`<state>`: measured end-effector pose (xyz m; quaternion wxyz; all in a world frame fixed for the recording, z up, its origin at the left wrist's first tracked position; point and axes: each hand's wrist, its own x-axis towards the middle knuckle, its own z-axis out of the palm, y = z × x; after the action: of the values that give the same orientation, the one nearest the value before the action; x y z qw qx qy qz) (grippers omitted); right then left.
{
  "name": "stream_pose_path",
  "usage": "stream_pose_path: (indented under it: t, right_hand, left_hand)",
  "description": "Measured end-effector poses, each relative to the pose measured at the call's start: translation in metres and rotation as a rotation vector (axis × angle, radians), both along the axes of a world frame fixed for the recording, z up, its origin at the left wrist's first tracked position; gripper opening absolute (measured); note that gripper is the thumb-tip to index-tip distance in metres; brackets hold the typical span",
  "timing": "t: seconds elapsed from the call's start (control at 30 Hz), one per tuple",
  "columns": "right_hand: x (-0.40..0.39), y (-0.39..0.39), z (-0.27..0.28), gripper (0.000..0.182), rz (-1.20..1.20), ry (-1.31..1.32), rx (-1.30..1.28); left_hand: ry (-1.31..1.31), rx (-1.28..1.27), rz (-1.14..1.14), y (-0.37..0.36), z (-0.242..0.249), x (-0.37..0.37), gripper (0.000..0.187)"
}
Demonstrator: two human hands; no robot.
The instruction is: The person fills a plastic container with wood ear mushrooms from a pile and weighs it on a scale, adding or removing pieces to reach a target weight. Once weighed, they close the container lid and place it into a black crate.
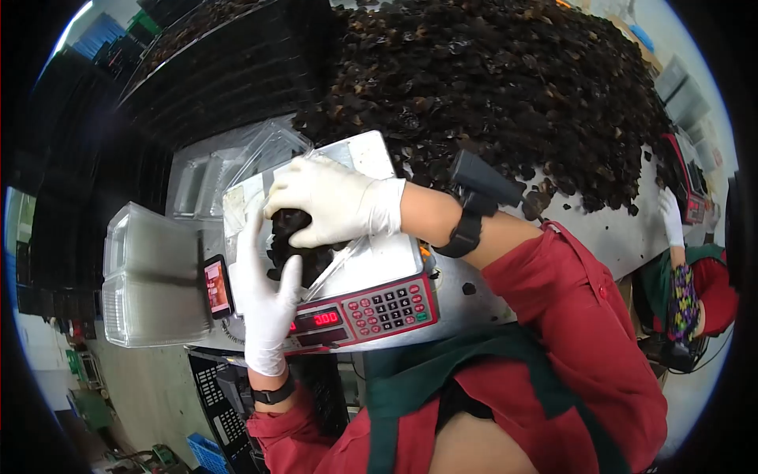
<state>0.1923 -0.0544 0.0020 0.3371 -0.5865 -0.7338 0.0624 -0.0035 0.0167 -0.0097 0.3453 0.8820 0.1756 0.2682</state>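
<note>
One clump of dark, wrinkled pieces [289,224] in a clear plastic box [337,263] is being flanked by the white-gloved left hand [264,288] and right hand [335,201], thumbs being held apart from fingers; the box is being carried by a red, silver-topped scale [375,265] near the front edge of the worktop [485,304].

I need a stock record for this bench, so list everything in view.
Dark, flaky pieces: uncountable, brown-black, heaped at back
Scales: two, red and pale; one under the hands, one far right
Container being filled: one, clear, on near scale
Stacked containers: many, clear, left
Loose clear plastic: several, behind stacks
Phone: one, dark, beside stacks
Crates: several, black, upper left
Basket: one, blue, bottom left
Co-worker: one, red and green, right
Left hand, right hand: white-gloved, at container
</note>
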Motion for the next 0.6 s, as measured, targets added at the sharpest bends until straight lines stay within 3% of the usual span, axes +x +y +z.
stream_pose_path:
  t: [0.1, 0.2, 0.27, 0.37, 0.47, 0.6]
  right_hand:
    - [-0.003, -0.003, -0.011, 0.053, -0.039, -0.104, -0.007]
    - [0.008, -0.011, 0.003, 0.046, 0.013, 0.333, 0.107]
    - [0.018, -0.024, 0.022, 0.035, -0.076, 0.822, -0.071]
    - [0.05, -0.039, 0.011, 0.04, -0.13, 0.942, 0.102]
    - [0.059, -0.076, 0.001, 0.042, -0.353, 0.941, 0.03]
    - [0.069, -0.128, -0.022, 0.029, -0.529, 0.929, -0.067]
  left_hand:
    - [0.099, 0.258, 0.036, -0.007, 0.0, -0.002, 0.073]
    - [0.079, 0.23, 0.025, -0.003, 0.0, -0.007, 0.072]
    - [-0.014, 0.054, 0.016, 0.003, -0.003, -0.008, 0.07]
    - [-0.039, -0.001, 0.047, 0.012, 0.013, -0.013, 0.069]
    - [-0.099, -0.055, 0.133, 0.023, 0.027, -0.022, 0.065]
    - [-0.119, -0.096, 0.177, 0.055, 0.041, -0.028, 0.055]
